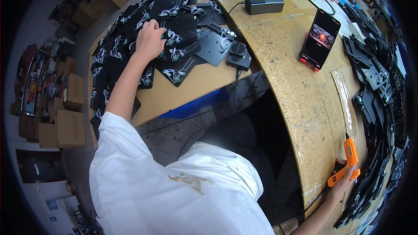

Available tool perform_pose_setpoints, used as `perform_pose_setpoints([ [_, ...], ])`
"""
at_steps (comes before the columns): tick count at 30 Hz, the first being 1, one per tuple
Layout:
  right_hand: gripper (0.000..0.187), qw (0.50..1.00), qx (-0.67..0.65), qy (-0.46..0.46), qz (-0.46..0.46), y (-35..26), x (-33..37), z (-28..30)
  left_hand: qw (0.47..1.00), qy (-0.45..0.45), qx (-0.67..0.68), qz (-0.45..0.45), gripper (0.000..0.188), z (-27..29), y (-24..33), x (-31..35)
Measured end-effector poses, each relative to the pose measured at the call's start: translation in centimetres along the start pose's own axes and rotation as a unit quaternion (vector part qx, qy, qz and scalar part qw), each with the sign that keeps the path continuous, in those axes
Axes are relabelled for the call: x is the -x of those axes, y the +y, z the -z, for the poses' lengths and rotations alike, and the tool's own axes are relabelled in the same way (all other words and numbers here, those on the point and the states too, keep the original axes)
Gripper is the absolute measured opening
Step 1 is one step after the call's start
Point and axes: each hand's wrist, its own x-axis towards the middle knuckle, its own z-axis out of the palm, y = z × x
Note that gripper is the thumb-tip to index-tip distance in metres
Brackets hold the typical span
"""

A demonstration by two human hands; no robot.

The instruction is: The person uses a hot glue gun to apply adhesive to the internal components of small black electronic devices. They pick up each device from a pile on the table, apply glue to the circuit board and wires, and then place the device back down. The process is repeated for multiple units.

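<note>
Gripping the orange power tool (348, 162) near your body, your right hand (344, 182) wraps its fingers closed around the handle; the tool's slim orange body points up and away from your fingertips, over the cardboard-covered bench (300, 104). Farther out, your left hand (149, 40) rests fingers curled, narrowly spread, on a black plate with white wiring (176, 35), one of a stack of black plates (130, 30) spreading beyond your fingertips.
</note>
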Motion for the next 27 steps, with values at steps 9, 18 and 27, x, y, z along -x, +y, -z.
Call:
perform_pose_setpoints([
  [9, 0.036, 1.000, 0.001, 0.000, -0.015, 0.1, 0.1, 0.1, 0.992, -0.115, -0.033, 0.042, 0.040, -1.4, -1.5, -3.2],
  [18, 0.034, 1.000, -0.013, 0.010, -0.019, -0.2, 0.1, -0.2, 0.982, -0.186, 0.004, -0.042, 0.031, -2.4, -3.1, -5.6],
  [27, 0.033, 0.999, -0.039, 0.000, -0.027, 0.0, 0.3, -0.1, 0.986, -0.165, -0.026, 0.006, 0.008, -2.7, -1.2, -5.7],
])
